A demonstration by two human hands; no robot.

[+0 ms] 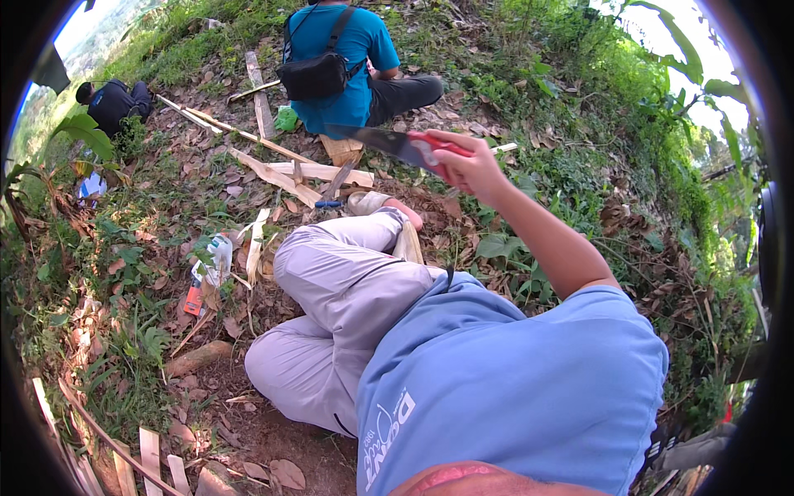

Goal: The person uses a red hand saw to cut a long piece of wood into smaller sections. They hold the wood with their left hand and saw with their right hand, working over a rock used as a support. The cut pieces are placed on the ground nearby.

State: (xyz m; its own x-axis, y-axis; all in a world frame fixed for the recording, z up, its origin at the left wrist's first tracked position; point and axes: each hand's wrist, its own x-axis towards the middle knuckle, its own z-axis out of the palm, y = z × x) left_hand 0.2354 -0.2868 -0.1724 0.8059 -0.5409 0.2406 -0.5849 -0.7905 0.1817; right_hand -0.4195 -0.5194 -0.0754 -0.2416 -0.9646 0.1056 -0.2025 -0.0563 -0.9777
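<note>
My right hand (pixel 468 165) is raised above the ground with its fingers wrapped round the red handle of a hand saw (pixel 389 144). The saw's dark blade points up and left, toward the back of a seated person, apart from any wood. Below it, a beige-covered foot (pixel 366 202) shows past my folded leg in grey trousers (pixel 347 264). Beside that foot lies a blue-handled tool (pixel 328 204), near pale split wood (pixel 277 176). Another pale wood piece (pixel 408 245) stands close to my leg. My left hand is out of sight.
A person in a teal shirt (pixel 331 99) sits just ahead; another in dark clothes (pixel 120 107) is far left. A clear plastic bag (pixel 217 258) and an orange packet (pixel 193 299) lie at left. Wood strips (pixel 150 459) lie lower left. Plants cover the slope at right.
</note>
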